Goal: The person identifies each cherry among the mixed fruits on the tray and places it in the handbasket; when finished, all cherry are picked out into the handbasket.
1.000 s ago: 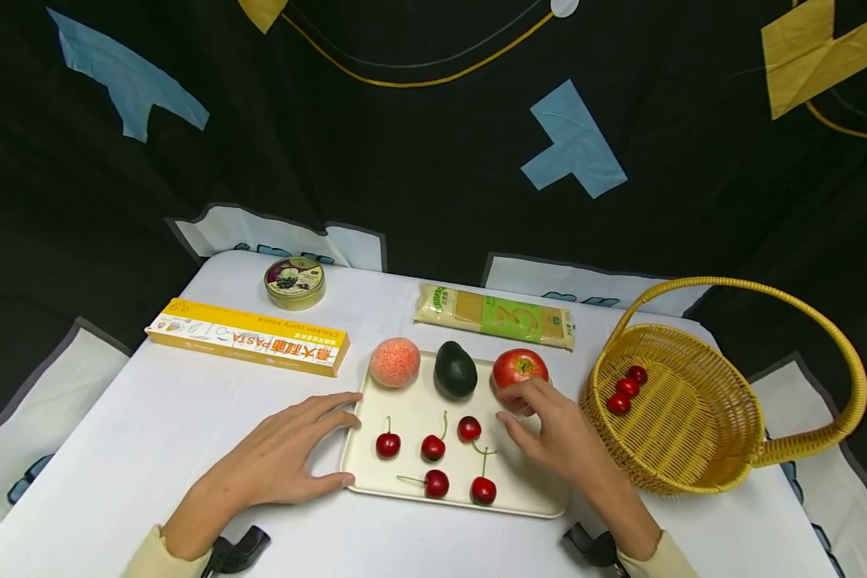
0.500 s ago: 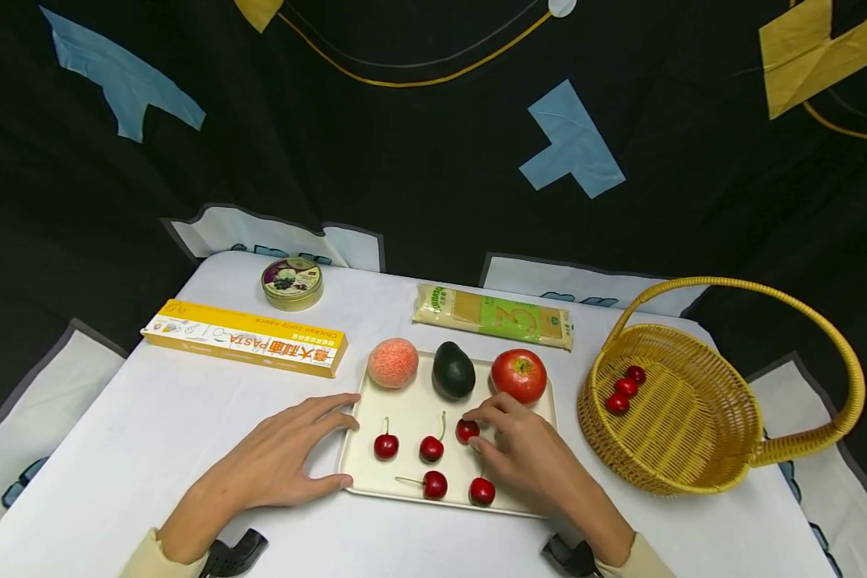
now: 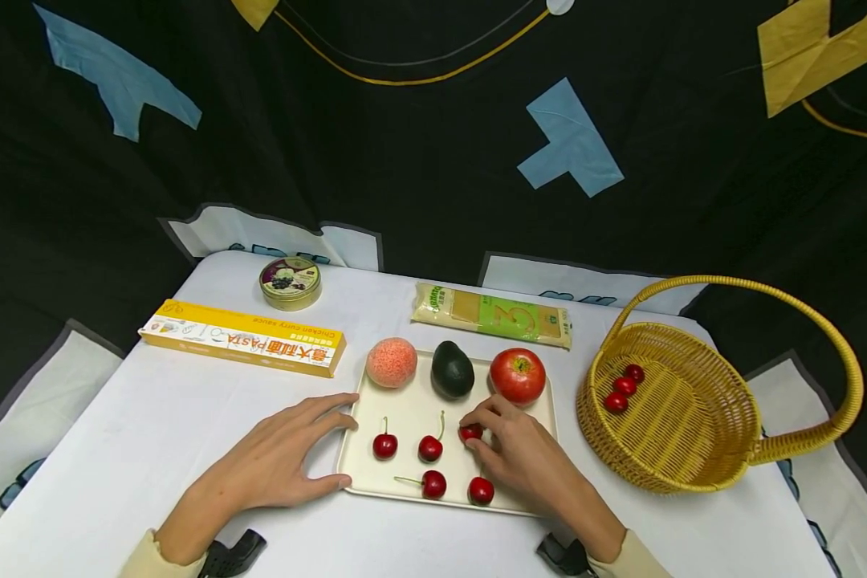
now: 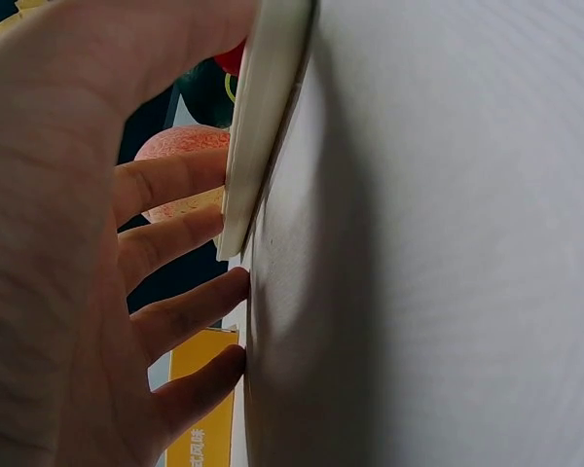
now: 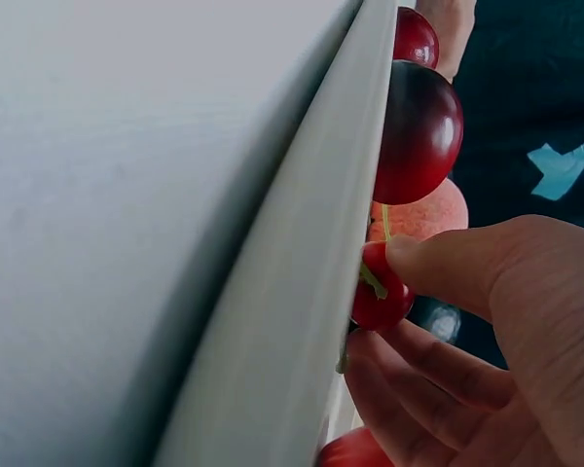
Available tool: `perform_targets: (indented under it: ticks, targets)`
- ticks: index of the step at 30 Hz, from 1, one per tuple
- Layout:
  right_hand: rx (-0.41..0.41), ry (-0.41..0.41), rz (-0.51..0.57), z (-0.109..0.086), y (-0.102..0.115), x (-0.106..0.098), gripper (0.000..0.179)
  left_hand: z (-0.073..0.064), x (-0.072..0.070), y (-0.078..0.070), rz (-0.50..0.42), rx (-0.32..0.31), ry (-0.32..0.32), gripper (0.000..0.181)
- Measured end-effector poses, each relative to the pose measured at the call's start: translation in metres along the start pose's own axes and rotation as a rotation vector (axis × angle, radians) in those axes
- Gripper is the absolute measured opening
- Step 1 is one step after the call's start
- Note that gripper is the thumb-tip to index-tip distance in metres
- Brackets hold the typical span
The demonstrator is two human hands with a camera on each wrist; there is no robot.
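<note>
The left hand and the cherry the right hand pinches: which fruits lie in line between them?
The head view shows two other cherries side by side on the tray, between the left hand and the pinched cherry.

Cream sleeves [image 3: 152, 561], black wrist cameras [image 3: 237, 555]

Even light brightens the counter [image 3: 116, 461] in the head view's lower half. Both wrist views are dimmer, a soft shadow running down each.
</note>
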State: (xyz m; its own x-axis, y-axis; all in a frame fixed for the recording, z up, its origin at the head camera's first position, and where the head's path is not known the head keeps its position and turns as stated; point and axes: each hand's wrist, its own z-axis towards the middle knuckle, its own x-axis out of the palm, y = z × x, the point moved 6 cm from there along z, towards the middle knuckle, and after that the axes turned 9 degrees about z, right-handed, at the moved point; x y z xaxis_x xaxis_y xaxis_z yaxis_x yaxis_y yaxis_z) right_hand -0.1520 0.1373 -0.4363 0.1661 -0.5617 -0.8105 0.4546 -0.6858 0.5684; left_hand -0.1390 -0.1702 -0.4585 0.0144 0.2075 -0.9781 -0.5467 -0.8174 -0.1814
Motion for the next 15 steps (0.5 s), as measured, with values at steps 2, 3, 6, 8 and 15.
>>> perform_targets:
  ticks: [2, 3, 6, 8, 15]
  targets:
    - [0.003, -0.006, 0.001, 0.0, -0.001, -0.001, 0.026, 0.0, -0.001, 0.0, 0.002, 0.003, -0.006, 0.06]
    - [0.006, -0.009, -0.002, 0.0, -0.002, -0.001, 0.027, 0.0, -0.001, 0.0, 0.003, 0.004, -0.007, 0.06]
    - [0.025, -0.023, -0.017, 0.0, -0.004, -0.003, 0.03, 0.0, -0.002, 0.0, 0.002, 0.005, -0.009, 0.059]
    - [0.041, -0.032, -0.026, 0.0, -0.006, -0.005, 0.031, 0.0, -0.002, 0.0, 0.0, 0.005, -0.007, 0.059]
    - [0.035, -0.058, -0.025, -0.002, -0.007, -0.018, 0.028, 0.0, -0.002, 0.0, -0.015, 0.003, 0.006, 0.058]
